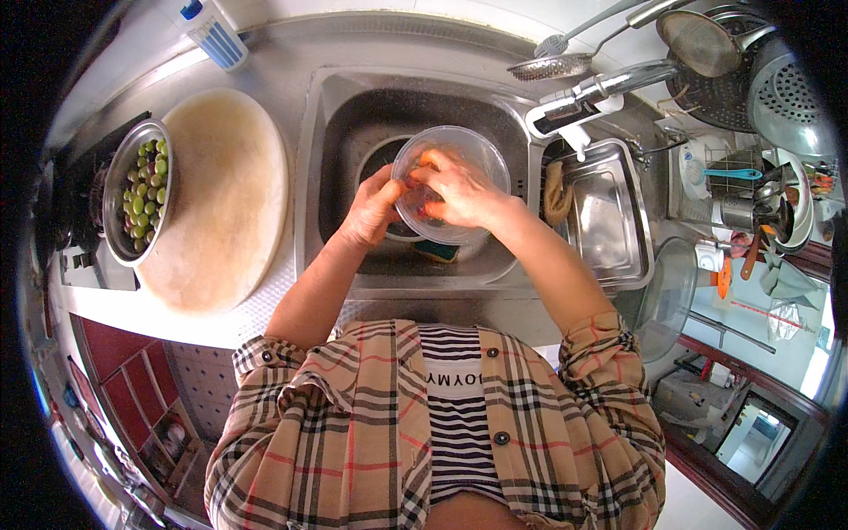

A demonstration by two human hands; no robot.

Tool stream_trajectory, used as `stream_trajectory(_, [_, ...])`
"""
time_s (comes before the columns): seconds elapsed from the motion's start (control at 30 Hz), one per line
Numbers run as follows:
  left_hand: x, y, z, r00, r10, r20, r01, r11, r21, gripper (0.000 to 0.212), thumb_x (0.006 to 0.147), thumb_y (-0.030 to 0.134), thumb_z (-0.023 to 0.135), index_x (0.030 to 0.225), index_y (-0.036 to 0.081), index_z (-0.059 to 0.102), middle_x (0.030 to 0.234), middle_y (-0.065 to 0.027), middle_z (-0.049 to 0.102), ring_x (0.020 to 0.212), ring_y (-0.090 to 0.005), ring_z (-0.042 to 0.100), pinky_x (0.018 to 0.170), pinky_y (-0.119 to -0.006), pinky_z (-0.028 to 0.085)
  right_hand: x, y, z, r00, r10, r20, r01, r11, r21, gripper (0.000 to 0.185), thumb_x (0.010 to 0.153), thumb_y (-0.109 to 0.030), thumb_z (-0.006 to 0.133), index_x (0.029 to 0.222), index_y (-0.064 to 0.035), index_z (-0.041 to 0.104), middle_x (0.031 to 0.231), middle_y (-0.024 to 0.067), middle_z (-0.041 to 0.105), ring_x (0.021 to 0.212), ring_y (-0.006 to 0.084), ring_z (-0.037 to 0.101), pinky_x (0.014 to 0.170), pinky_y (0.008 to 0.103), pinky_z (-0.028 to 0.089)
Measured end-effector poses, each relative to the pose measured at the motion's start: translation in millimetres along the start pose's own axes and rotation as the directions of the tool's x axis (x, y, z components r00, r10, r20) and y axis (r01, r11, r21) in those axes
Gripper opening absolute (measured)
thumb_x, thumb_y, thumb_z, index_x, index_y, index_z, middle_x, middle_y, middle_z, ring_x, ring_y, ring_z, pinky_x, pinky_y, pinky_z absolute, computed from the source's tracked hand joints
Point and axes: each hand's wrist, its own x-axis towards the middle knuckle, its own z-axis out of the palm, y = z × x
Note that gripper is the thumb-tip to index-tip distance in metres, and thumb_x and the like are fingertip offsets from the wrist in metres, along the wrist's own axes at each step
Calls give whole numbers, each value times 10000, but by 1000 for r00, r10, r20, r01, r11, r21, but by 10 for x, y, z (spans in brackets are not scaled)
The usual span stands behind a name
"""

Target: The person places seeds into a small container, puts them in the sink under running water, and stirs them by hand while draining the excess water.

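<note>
A round clear plastic bowl (487,159) is held over the sink basin (344,126). My left hand (374,207) grips its left rim, thumb over the edge. Inside the bowl is my right hand (454,189), fingers curled down around small reddish pieces that are mostly hidden; whether it grips any cannot be told. Below the bowl, a green and yellow sponge (436,251) lies in the basin beside the drain. Left of the sink, a metal bowl (114,218) of green and dark grapes (142,202) rests against a round cutting board (222,199).
The chrome faucet (576,106) reaches over the basin's right corner. A rectangular steel tray (609,218) and a tan cloth (556,193) are right of it. Strainers (699,43) hang at the upper right. A white and blue bottle (215,40) stands behind the board.
</note>
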Motion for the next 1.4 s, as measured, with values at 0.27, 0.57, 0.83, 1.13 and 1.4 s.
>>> stream_trajectory(0.27, [22,15,-24,999,-22,-32,24,997,69,513,783,266,604,1218,26,476,1065,-104,573,1012,-209,564,795,-366,506,-193,81,12,866,327,378,-380,922,72,223,737,-19,588,959,-34,605,838,212,625,833,374,617,723,419,485])
stream_trajectory(0.57, [34,43,-50,998,-47,-48,48,999,22,570,778,297,613,1251,24,453,1095,-123,553,1017,-242,563,825,-411,502,-36,-15,-174,934,268,235,-227,956,-188,360,754,-80,641,1083,35,550,1189,213,495,1125,321,498,895,391,449])
stream_trajectory(0.83, [83,-66,-110,999,-35,-39,37,998,49,557,771,292,621,1238,28,471,1110,-115,556,989,-221,562,796,-385,505,-149,62,74,891,330,313,-378,919,109,162,754,7,529,887,-9,621,784,208,625,801,339,631,700,393,484])
stream_trajectory(1.13, [64,0,-49,1000,7,7,-7,1000,9,530,781,288,618,1223,29,480,1067,-96,568,973,-204,569,765,-356,518,-9,-135,-3,975,151,165,-158,987,29,356,719,-17,612,1073,-28,571,1122,166,536,1024,333,547,852,407,465])
stream_trajectory(1.4, [60,11,-5,999,-53,-11,54,998,42,566,794,320,614,1242,13,454,1070,-110,561,977,-229,581,785,-379,519,-44,295,-98,991,0,135,5,999,-36,341,695,-21,623,1033,-7,583,1093,158,555,1041,334,533,891,404,457])
